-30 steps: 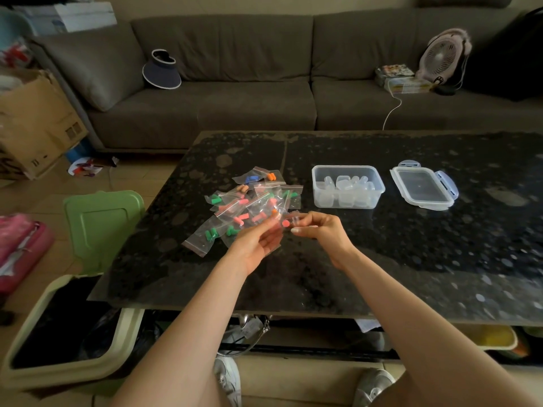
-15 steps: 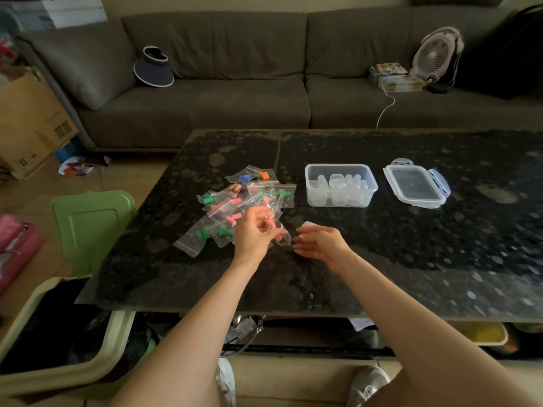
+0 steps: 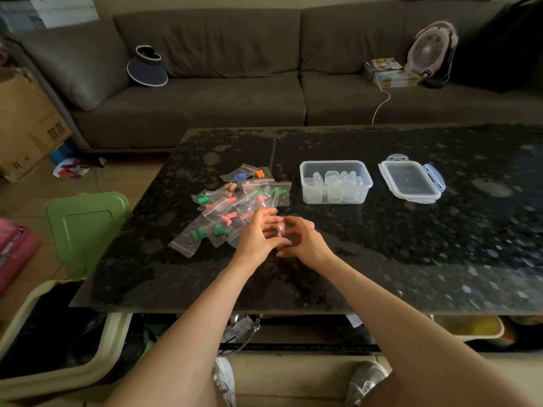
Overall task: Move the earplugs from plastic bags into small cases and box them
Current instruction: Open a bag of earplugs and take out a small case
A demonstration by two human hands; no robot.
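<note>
A pile of small clear zip bags (image 3: pixel 232 207) with green, pink, orange and blue earplugs lies on the black table (image 3: pixel 382 245). To its right stands a clear plastic box (image 3: pixel 335 198) holding several small clear cases, with its lid (image 3: pixel 411 183) lying beside it. My left hand (image 3: pixel 257 235) and my right hand (image 3: pixel 305 240) meet just in front of the pile, fingers curled around a small clear item with something pink in it. Blur and my fingers hide what exactly each hand grips.
A bin with an open green lid (image 3: pixel 85 227) stands at the table's left corner. A grey sofa (image 3: pixel 235 83) behind carries a visor cap (image 3: pixel 147 67), a small fan (image 3: pixel 429 48) and books. A cardboard box (image 3: pixel 26 121) sits far left.
My hands dropped from above the pile's front edge to the table surface and came closer together. The right hand, flat half a second ago, has curled against the left.
</note>
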